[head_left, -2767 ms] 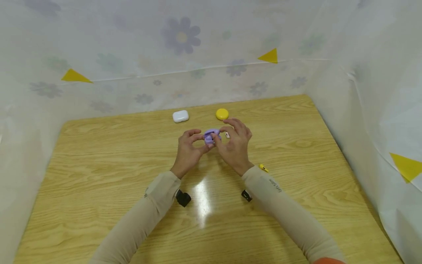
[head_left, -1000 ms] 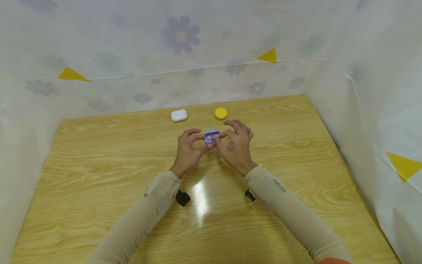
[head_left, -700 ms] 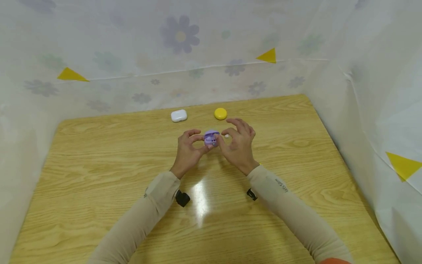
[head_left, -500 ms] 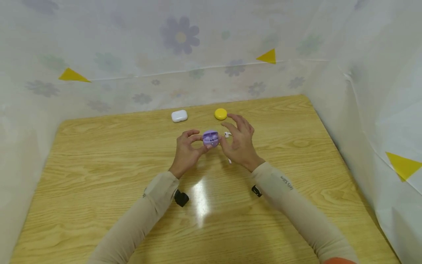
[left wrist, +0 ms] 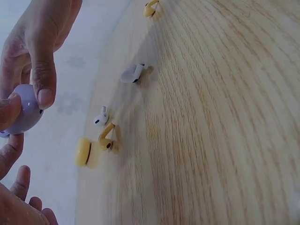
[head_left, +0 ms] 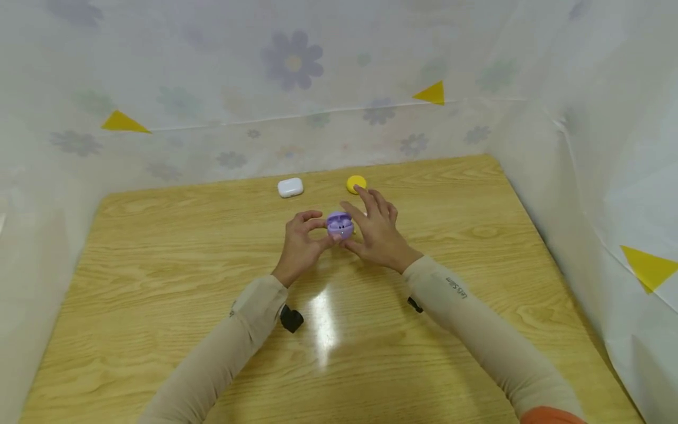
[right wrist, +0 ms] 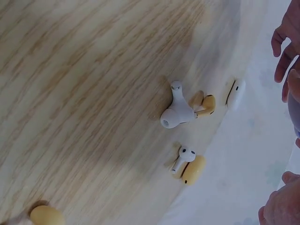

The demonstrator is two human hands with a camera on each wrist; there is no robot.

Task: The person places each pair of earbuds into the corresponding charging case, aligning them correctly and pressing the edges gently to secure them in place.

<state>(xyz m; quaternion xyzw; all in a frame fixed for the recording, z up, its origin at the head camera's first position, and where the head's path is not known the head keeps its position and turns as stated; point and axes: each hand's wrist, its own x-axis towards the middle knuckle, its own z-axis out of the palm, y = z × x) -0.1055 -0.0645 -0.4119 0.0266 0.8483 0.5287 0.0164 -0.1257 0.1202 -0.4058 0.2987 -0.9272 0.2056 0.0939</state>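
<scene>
while the left hand [head_left: 299, 244] pinches the small purple case [head_left: 339, 224] between thumb and curled fingers just above the wooden table [head_left: 159, 259], the right hand [head_left: 377, 232] lies beside it with its fingers spread and fairly straight, touching the case's right side and holding nothing. in the head view the case's lid stands open, but what sits inside is too small to make out. the left wrist view shows only a rounded corner of the case under the fingertips [left wrist: 45, 96] — the rest is cut off at the frame's edge. the right hand covers the table behind it in the head view, so the loose pieces there show only from the wrists: a white earbud [right wrist: 176, 110] near a yellow earbud [right wrist: 206, 104], and a smaller white earbud [right wrist: 183, 157] touching the yellow case [head_left: 356, 183]. the white case [head_left: 290, 187] lies shut near the far edge, well apart from the hands. another yellow earbud [right wrist: 45, 216] is half cut off at the bottom of the right wrist view.
</scene>
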